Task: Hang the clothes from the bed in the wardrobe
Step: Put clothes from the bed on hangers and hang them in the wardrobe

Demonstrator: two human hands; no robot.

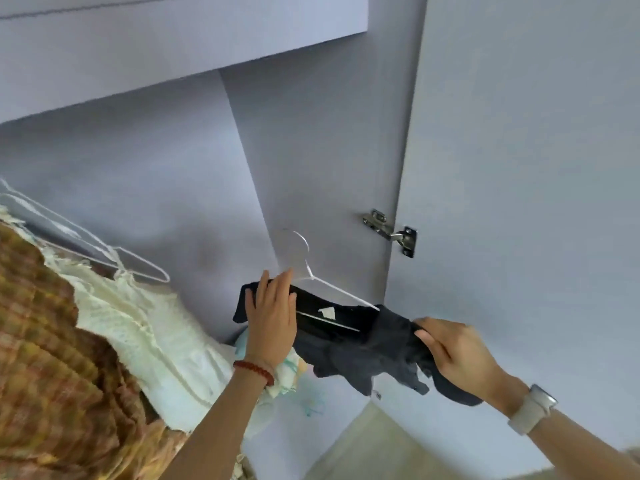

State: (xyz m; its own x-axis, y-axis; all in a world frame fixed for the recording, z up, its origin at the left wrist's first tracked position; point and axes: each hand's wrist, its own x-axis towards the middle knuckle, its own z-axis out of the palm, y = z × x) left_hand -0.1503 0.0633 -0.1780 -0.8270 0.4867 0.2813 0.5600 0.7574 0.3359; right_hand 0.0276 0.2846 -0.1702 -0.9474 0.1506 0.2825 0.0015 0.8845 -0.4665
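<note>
A dark garment [360, 344] sits half-draped on a thin white hanger [313, 277], held up in front of the open wardrobe [304, 161], low against its pale inside walls. The hanger's hook curves upward free of any rail I can see, and one of its arms runs down to the right into the cloth; a small white label shows at the garment's neck. The left hand [272, 313] lies over the left end of the garment, fingers fairly straight and spread against the fabric at the hanger's shoulder, pressing rather than clutching; a string of red beads [254, 370] circles that wrist. The right hand [453, 355] has its grip closed on the right end of the garment, fingers curled round a bunched fold, with loose cloth hanging below it; a pale watch [535, 408] sits on that wrist. To the left, inside the wardrobe, hang other clothes: a cream ruffled piece [138, 317] on white wire hangers [114, 258] and, nearest the edge, an orange and brown checked fabric [41, 341]. To the right stands the open wardrobe door [519, 168], joined by a metal hinge [393, 232] just above the hanger. A strip of pale floor [374, 448] shows at the bottom.
</note>
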